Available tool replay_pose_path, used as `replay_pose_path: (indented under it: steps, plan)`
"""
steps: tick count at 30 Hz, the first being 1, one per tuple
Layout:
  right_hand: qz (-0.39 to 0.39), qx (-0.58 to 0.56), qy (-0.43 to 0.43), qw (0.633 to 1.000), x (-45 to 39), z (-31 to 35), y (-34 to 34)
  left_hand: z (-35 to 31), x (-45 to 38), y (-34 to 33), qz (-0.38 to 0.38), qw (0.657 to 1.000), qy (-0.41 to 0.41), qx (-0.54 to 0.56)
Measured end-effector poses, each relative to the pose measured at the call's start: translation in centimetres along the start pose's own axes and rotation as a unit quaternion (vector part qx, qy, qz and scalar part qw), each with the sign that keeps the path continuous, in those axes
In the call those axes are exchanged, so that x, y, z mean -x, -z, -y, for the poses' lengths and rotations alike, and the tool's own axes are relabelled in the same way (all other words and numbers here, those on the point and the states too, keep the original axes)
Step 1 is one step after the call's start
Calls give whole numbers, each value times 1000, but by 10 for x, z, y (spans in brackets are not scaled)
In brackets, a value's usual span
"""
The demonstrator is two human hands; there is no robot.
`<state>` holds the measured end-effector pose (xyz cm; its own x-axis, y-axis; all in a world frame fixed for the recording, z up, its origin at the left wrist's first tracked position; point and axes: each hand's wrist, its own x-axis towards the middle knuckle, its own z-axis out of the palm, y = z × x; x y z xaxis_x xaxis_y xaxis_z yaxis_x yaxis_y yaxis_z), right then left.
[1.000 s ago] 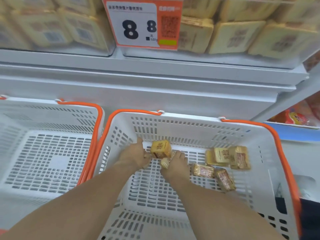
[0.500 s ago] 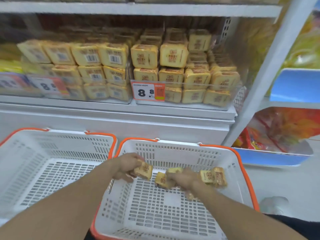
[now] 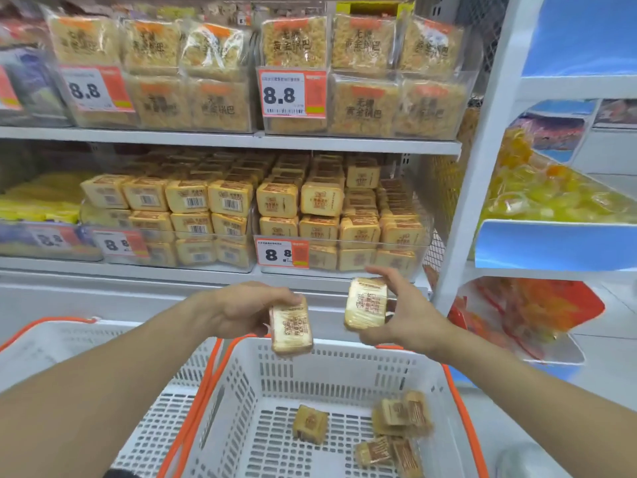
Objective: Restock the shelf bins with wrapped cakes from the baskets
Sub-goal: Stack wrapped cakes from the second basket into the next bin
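Two cakes up, a handful left in the basket.

My left hand (image 3: 241, 310) has its grip pinched on one wrapped cake (image 3: 291, 327) and my right hand (image 3: 401, 313) has its grip curled round a second cake (image 3: 366, 304), both held above the right basket (image 3: 344, 370) and just below the lower shelf bin (image 3: 341, 232). That bin already looks nearly full, so I judge the restock well along. Still to move: a lone cake (image 3: 310, 424) and a small cluster of cakes (image 3: 396, 432) on the basket floor; the left basket (image 3: 69, 343) shows no cakes in the part I can see. Half a second ago my hands were down inside the basket gathering; now they have lifted clear with one cake each, and my view has risen to take in the upper shelf.
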<state>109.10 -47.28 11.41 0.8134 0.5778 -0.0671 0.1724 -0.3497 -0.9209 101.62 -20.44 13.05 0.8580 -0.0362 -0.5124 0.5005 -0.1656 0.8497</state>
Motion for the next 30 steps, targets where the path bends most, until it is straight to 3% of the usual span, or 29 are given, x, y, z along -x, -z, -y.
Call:
replay_pose_path:
  steps: [6,11,15,18,22,30]
  plan:
    - [-62,-43,73,994,-1,10,6,-22,-6,-10,111,981,-10,160]
    - [-105,-140,111,978,2,12,11,-32,-18,-25,62,981,8,185]
    - [-141,-227,75,961,1,7,10,-33,-23,-27,51,982,33,176]
    - [-130,-346,-11,929,-2,6,1,-34,-22,-29,35,989,43,139]
    - [-130,-261,-37,956,-3,11,-20,-29,-28,-36,19,996,31,78]
    - [-100,-65,48,992,-5,18,-72,-19,-19,-33,91,995,-22,39]
